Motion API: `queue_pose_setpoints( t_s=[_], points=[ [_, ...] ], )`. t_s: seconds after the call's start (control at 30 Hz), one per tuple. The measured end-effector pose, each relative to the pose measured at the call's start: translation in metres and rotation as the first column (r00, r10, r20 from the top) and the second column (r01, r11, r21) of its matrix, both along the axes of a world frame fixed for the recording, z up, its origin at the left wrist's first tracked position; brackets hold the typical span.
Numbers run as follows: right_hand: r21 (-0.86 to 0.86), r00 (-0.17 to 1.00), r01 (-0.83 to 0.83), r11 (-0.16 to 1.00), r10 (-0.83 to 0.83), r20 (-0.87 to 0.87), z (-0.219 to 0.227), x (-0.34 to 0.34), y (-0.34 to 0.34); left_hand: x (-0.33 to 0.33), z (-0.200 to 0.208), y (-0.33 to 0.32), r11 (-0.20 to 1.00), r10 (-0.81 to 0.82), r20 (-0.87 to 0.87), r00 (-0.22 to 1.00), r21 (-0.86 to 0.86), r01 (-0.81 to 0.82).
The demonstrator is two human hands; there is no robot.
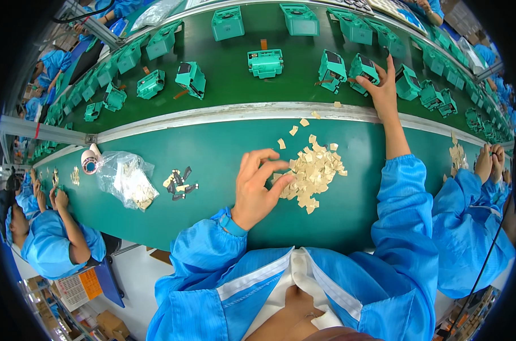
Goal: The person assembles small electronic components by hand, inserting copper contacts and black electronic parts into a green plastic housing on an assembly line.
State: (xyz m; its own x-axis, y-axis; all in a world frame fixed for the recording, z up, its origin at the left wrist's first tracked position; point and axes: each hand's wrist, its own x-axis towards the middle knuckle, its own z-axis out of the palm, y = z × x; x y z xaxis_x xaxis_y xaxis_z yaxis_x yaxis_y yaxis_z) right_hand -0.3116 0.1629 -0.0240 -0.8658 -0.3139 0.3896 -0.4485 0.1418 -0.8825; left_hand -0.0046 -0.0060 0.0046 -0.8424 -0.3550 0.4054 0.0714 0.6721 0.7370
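Observation:
My left hand (258,184) is at the left edge of a pile of small beige pieces (320,170) on the green table. Its thumb and forefinger are apart, their tips close to the pieces, and I see nothing held between them. My right hand (381,85) reaches over the metal rail onto the green conveyor belt. Its thumb and fingers span a teal plastic housing (363,71) with a dark part inside, the thumb at its near side. Just left of it stands another teal housing (331,70).
More housings, such as one teal housing (265,63), line the belt beyond the metal rail (224,120). On the table's left are black strips (179,184), a clear bag (127,179) of beige pieces and a pink-white round device (91,159). Co-workers in blue sit on both sides.

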Motion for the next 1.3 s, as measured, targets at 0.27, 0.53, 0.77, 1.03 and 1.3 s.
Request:
queue_pose_setpoints(
  t_s=[0.27, 0.53, 0.77, 1.03, 1.3],
  points=[
    [-0.342, 0.814, -0.331, 0.879, 0.45, 0.368, 0.065, 0.075, 0.014, 0.013, -0.012, -0.004, 0.942, -0.186, -0.053, 0.981, 0.275, 0.193],
    [-0.301, 0.488, -0.505, 0.809, 0.555, 0.674, 0.075, 0.162, -0.026, 0.003, 0.0, -0.002, 0.095, -0.515, -0.19, 0.836, 0.957, 0.276],
    [-0.271, 0.928, 0.045, 0.961, 0.06, 0.367, 0.062, 0.176, -0.024, 0.011, -0.005, -0.007, -0.161, -0.367, -0.225, 0.903, 0.971, 0.176],
    [-0.479, 0.712, -0.144, 0.866, 0.426, 0.557, 0.055, 0.218, -0.012, 0.011, -0.011, -0.011, -0.294, -0.244, -0.289, 0.926, 0.932, 0.213],
    [-0.421, 0.683, -0.153, 0.894, 0.404, 0.609, 0.058, 0.23, -0.029, 0.006, 0.006, -0.001, 0.04, -0.179, -0.119, 0.977, 0.991, 0.128]
  ],
)
